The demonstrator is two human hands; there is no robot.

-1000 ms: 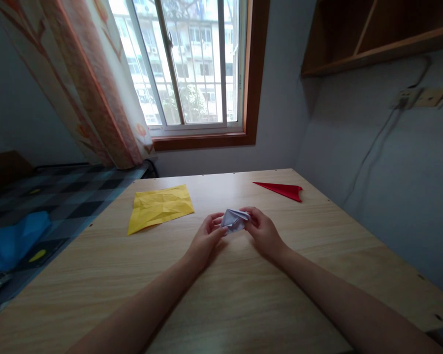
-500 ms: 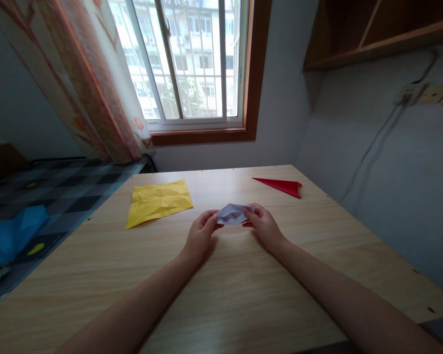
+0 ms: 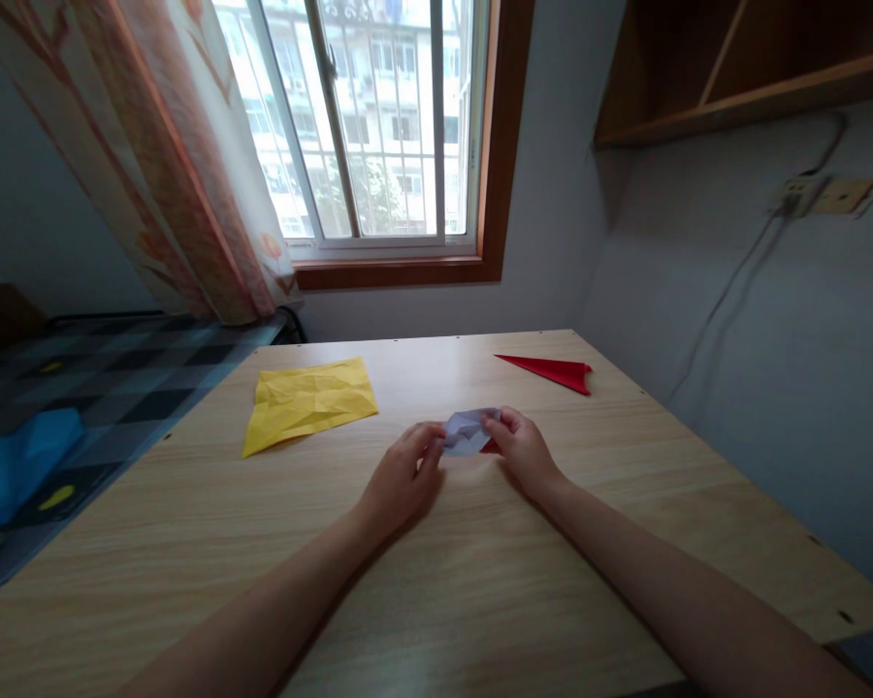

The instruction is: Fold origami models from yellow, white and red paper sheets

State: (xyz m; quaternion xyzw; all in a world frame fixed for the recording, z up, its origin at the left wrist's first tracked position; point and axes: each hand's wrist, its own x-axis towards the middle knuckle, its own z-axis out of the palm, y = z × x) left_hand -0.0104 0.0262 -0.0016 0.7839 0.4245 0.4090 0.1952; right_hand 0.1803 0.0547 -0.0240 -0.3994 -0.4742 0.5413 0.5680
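A small piece of folded paper [image 3: 467, 433], pale white-lilac with creases and angled flaps, is held just above the table's middle. My right hand [image 3: 524, 451] pinches its right end, thumb on top and fingers behind. At its left end my left hand [image 3: 405, 473] is closed, with the fingertips on the paper's edge. Part of the paper is hidden behind my fingers. To the left lies a creased yellow sheet of paper [image 3: 311, 399]. A red folded paper plane [image 3: 549, 372] rests at the back right, its thin tip pointing left.
The wooden table [image 3: 436, 582] reaches toward a wall with a window [image 3: 378, 126] and a curtain [image 3: 189, 174]. On the left stands a bed with a checked cover [image 3: 152, 359] and a blue folded paper [image 3: 25, 460]. A shelf [image 3: 757, 97] and a socket with a cable [image 3: 796, 194] are at right.
My left hand has shifted its hold, its fingers now more over the paper's left edge. The paper has turned and moved slightly right. The view has tilted a little.
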